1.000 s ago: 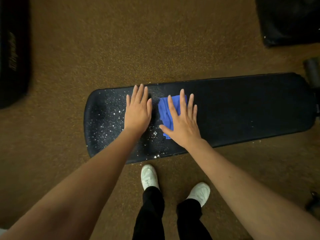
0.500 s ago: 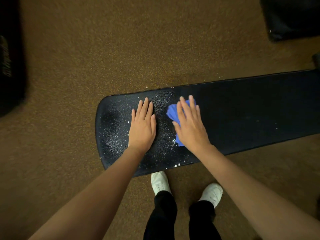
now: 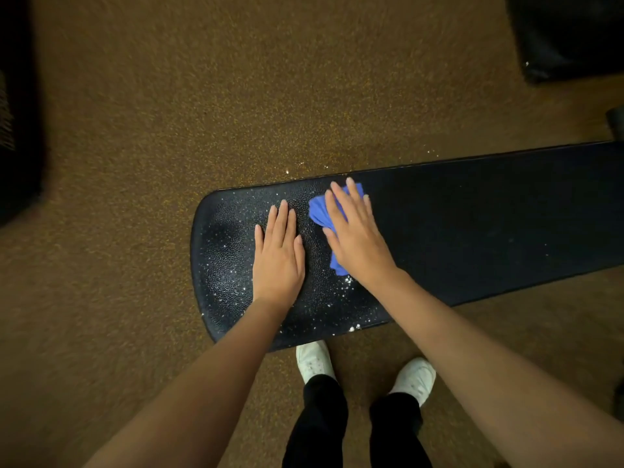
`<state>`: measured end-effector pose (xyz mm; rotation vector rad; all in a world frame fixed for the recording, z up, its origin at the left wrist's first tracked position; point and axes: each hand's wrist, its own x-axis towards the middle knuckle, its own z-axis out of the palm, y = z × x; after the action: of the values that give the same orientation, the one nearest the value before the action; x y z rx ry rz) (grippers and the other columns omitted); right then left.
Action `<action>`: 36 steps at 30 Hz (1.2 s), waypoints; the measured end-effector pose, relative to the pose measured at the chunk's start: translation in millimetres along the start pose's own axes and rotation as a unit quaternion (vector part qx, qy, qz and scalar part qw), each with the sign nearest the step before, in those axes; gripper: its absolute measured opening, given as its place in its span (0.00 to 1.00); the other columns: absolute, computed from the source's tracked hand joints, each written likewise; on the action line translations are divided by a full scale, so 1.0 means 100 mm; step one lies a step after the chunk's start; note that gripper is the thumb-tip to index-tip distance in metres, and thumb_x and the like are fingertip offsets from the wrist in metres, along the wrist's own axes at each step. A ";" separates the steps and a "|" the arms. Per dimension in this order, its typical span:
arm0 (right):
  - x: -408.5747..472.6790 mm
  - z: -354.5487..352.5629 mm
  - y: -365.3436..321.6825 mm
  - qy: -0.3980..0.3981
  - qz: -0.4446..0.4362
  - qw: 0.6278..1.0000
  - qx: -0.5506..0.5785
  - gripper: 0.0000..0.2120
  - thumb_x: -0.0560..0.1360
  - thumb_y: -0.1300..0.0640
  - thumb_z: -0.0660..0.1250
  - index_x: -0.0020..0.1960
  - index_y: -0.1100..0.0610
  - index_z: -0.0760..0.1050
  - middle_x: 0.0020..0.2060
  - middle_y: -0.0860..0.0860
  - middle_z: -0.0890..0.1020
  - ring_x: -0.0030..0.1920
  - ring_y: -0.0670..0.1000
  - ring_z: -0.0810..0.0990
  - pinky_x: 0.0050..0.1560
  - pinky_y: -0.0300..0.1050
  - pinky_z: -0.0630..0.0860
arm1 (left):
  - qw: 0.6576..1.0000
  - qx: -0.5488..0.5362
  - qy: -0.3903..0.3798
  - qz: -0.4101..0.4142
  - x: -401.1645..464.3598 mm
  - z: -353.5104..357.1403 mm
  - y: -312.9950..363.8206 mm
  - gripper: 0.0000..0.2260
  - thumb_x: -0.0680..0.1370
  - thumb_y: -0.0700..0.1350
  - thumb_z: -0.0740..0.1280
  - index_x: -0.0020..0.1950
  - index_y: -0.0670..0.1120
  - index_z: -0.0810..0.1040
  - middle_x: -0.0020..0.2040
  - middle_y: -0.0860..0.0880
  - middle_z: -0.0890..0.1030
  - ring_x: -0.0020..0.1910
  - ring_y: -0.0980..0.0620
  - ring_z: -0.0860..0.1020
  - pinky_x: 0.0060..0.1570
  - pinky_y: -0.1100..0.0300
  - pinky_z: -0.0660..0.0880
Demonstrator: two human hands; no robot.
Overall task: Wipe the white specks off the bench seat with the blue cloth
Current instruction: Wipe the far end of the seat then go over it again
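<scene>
A long black bench seat (image 3: 489, 224) runs across the view, its rounded left end dotted with white specks (image 3: 347, 282). My left hand (image 3: 278, 251) lies flat on the speckled part, fingers straight and together. My right hand (image 3: 356, 238) presses flat on the blue cloth (image 3: 319, 211), which is bunched under the palm and fingers and shows at the hand's left side and below it. The seat to the right of the cloth looks almost free of specks. Specks lie between my two hands and along the near edge.
Brown speckled carpet (image 3: 169, 130) surrounds the bench, with a few white specks just beyond its far edge. Dark objects sit at the left edge (image 3: 17, 130) and top right (image 3: 574, 35). My white shoes (image 3: 314, 359) stand just below the bench's near edge.
My right hand with the cloth has slid toward the bench's far edge and turned slightly left. The left hand stays flat in place. The view has shifted left along the bench.
</scene>
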<state>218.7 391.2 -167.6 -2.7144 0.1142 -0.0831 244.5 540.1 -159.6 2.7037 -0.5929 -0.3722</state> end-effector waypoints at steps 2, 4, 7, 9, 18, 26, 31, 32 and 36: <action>-0.09 -0.06 0.17 0.034 0.076 0.996 -0.024 0.26 0.72 0.61 0.66 0.68 0.70 0.65 0.68 0.66 0.67 0.70 0.68 0.61 0.66 0.67 0.57 | 1.000 -0.003 0.002 -0.008 0.00 0.01 0.02 0.26 0.79 0.50 0.40 0.74 0.41 0.57 0.76 0.46 0.54 0.75 0.50 0.48 0.73 0.48 0.45; -0.07 -0.10 0.31 0.060 0.179 0.982 -0.020 0.25 0.75 0.61 0.64 0.68 0.70 0.64 0.68 0.68 0.65 0.71 0.69 0.59 0.67 0.67 0.56 | 1.000 -0.004 0.003 -0.012 -0.01 0.02 0.04 0.26 0.80 0.51 0.39 0.75 0.41 0.55 0.76 0.47 0.53 0.75 0.51 0.47 0.73 0.50 0.43; 0.20 -0.08 0.27 0.060 0.203 0.977 -0.003 0.26 0.75 0.61 0.64 0.69 0.70 0.62 0.68 0.68 0.65 0.71 0.69 0.57 0.68 0.67 0.54 | 1.000 -0.008 0.004 -0.016 -0.01 0.01 0.05 0.26 0.80 0.51 0.39 0.75 0.41 0.55 0.76 0.47 0.53 0.75 0.51 0.47 0.73 0.51 0.42; 0.38 -0.01 0.15 0.033 0.162 0.986 -0.004 0.26 0.76 0.60 0.63 0.70 0.70 0.62 0.68 0.67 0.65 0.72 0.68 0.57 0.69 0.66 0.52 | 1.000 -0.013 0.007 -0.014 0.00 0.01 0.04 0.26 0.79 0.51 0.39 0.74 0.41 0.56 0.76 0.47 0.54 0.75 0.50 0.48 0.73 0.50 0.43; 0.34 -0.15 0.31 -0.015 0.043 0.999 -0.022 0.24 0.75 0.63 0.65 0.68 0.69 0.65 0.68 0.66 0.67 0.70 0.67 0.61 0.68 0.65 0.56 | 0.999 -0.033 0.006 -0.016 0.00 -0.03 0.05 0.27 0.79 0.51 0.39 0.74 0.41 0.57 0.76 0.47 0.55 0.75 0.50 0.49 0.73 0.49 0.45; 0.61 -0.01 -0.15 -0.098 0.031 0.995 -0.018 0.28 0.80 0.55 0.57 0.75 0.63 0.52 0.74 0.58 0.58 0.75 0.59 0.49 0.72 0.57 0.44 | 0.999 -0.035 0.000 -0.013 0.00 -0.02 0.03 0.28 0.78 0.51 0.38 0.74 0.41 0.58 0.76 0.46 0.55 0.75 0.50 0.49 0.73 0.51 0.44; 0.18 -0.15 0.30 0.003 0.092 0.996 -0.015 0.26 0.77 0.61 0.63 0.71 0.68 0.60 0.72 0.63 0.61 0.73 0.64 0.54 0.71 0.62 0.50 | 0.999 -0.039 -0.002 -0.010 -0.01 -0.05 0.03 0.27 0.79 0.51 0.39 0.74 0.41 0.57 0.76 0.47 0.54 0.75 0.50 0.49 0.73 0.51 0.44; 0.14 -0.15 0.32 0.013 0.115 0.993 -0.017 0.26 0.77 0.62 0.63 0.71 0.68 0.60 0.72 0.64 0.61 0.73 0.65 0.54 0.70 0.63 0.51 | 0.999 -0.040 -0.001 -0.011 -0.01 -0.05 0.03 0.27 0.79 0.51 0.39 0.74 0.41 0.57 0.76 0.47 0.54 0.75 0.50 0.49 0.73 0.51 0.44; 0.29 -0.07 0.13 -0.008 0.156 0.987 -0.023 0.26 0.79 0.59 0.60 0.73 0.67 0.57 0.73 0.62 0.59 0.74 0.64 0.50 0.71 0.62 0.48 | 0.999 -0.038 -0.004 -0.014 -0.01 -0.04 0.04 0.27 0.79 0.51 0.39 0.75 0.41 0.56 0.76 0.47 0.54 0.75 0.50 0.48 0.73 0.51 0.44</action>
<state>245.9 374.1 -165.8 -2.7054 0.5394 0.0331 243.4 538.4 -154.5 2.6418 -0.5336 -0.4054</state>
